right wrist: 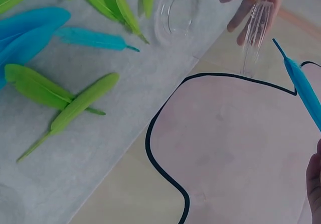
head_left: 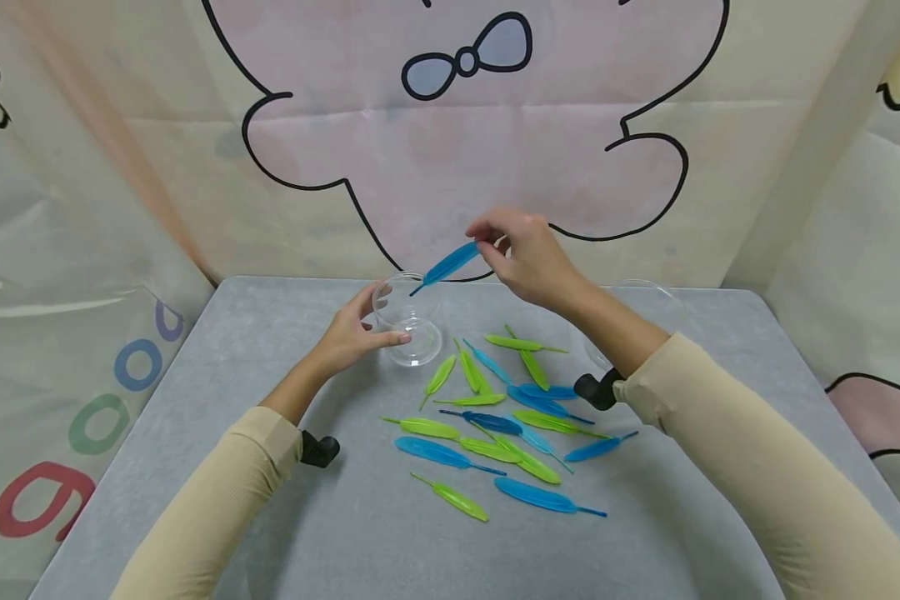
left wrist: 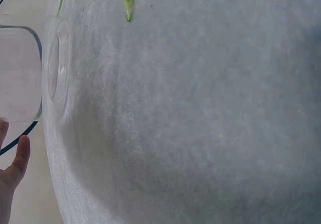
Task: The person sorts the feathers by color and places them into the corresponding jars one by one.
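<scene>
Left hand (head_left: 354,329): fingers and thumb partly spread and curved around side of clear cup (head_left: 407,315), with hold of it. Cup upright on table (head_left: 330,542), near far edge, just beyond left part of loose feathers. Right hand (head_left: 525,258): raised above far edge, thumb and fingers drawn together in a pinch on vane end of held feather (head_left: 452,262). Held feather: blue, sloping down to the left, quill lowermost, over cup mouth. Depth of quill tip relative to rim: cannot tell. Loose on table, between and in front of hands: green feathers (head_left: 459,502) and blue feathers (head_left: 536,493), several crossed or overlapping near middle, others apart. At right, near far edge: second cup (head_left: 656,300), clear, partly hidden behind right forearm (head_left: 622,333). On both arms: beige sleeves (head_left: 757,483), with black fittings (head_left: 318,450) at cuffs. Behind table: pale backdrop (head_left: 480,158), printed with blue bow (head_left: 465,62).
</scene>
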A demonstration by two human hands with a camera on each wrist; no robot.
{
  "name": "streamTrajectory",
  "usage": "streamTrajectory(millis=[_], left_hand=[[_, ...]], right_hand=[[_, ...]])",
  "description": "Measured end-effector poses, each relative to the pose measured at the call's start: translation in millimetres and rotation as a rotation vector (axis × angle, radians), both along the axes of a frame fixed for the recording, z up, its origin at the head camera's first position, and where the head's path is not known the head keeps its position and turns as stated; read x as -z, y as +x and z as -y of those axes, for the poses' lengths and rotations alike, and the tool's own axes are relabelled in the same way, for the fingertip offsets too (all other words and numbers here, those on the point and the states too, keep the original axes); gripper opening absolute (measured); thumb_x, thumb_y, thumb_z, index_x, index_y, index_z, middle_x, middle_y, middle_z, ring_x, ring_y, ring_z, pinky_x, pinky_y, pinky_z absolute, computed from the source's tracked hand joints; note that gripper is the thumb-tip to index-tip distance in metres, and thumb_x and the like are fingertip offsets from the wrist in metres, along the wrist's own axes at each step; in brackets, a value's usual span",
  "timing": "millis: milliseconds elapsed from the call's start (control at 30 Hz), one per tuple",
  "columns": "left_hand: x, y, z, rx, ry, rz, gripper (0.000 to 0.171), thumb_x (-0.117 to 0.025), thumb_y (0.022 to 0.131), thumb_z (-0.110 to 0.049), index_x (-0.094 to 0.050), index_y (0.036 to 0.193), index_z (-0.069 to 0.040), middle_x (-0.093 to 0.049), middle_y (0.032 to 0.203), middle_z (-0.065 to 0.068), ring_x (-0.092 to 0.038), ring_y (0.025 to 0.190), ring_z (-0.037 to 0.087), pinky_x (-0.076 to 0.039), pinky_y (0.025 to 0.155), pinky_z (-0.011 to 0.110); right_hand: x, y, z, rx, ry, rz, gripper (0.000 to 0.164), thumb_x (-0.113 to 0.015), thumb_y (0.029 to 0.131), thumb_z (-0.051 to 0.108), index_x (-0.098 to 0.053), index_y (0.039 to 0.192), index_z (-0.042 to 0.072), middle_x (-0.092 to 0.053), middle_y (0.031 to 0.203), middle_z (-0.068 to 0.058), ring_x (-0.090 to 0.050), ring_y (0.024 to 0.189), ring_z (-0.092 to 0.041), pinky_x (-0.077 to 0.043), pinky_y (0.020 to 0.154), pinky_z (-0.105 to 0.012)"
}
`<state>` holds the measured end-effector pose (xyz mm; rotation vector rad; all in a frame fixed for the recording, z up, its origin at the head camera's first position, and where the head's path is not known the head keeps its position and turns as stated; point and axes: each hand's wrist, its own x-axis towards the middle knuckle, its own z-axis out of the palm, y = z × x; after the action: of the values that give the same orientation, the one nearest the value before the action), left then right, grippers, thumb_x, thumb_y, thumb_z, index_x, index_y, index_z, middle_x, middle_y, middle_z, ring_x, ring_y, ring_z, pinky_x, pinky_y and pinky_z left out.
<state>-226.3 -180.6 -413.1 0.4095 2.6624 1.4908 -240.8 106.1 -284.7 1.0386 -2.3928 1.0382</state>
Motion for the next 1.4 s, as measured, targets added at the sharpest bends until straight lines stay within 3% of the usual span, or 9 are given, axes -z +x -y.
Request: streamTrajectory(millis=[433,867,1200,1400], left_hand=[[-4.4,-1.1,-1.7,-0.003,0.022,0.014,0.088,-0.081,0.085,-0.029,-0.03,0.156,-0.021,-0.039,0.156,0.009,-0.035,0.143,0.033,-0.035,0.11,0.058],[-3.4,0.7,0.6,0.005,0.036,0.012,0.087,-0.081,0.085,-0.027,-0.03,0.156,-0.019,-0.039,0.155,0.012,-0.037,0.142,0.034,-0.035,0.109,0.059],[-4.4,0.3,0.8,0.01,0.026,0.011,0.09,-0.082,0.083,-0.037,-0.031,0.155,-0.021,-0.04,0.155,0.012,-0.037,0.142,0.034,-0.035,0.109,0.06],[-4.4,0.6,0.5,0.008,0.02,0.008,0.088,-0.081,0.084,-0.032,-0.031,0.155,-0.02,-0.039,0.155,0.01,-0.036,0.142,0.035,-0.035,0.109,0.06]], right_hand=[[15.1,-0.6,22.4,-0.002,0.062,0.043,0.014,-0.062,0.095,-0.002,-0.07,0.106,-0.002,-0.068,0.1,-0.014,-0.062,0.09,-0.024,-0.055,0.076,-0.034],[31.6,3.5,47.6,-0.038,0.089,0.108,0.013,-0.063,0.095,-0.003,-0.071,0.105,-0.001,-0.068,0.099,-0.012,-0.063,0.09,-0.021,-0.055,0.078,-0.031],[45.2,6.0,56.4,-0.035,0.133,0.139,0.013,-0.064,0.094,-0.002,-0.071,0.105,0.0,-0.068,0.101,-0.011,-0.062,0.09,-0.02,-0.055,0.079,-0.029],[49.0,9.7,61.3,-0.044,0.167,0.142,0.013,-0.064,0.094,-0.002,-0.071,0.104,0.0,-0.068,0.101,-0.011,-0.062,0.089,-0.02,-0.055,0.08,-0.029]])
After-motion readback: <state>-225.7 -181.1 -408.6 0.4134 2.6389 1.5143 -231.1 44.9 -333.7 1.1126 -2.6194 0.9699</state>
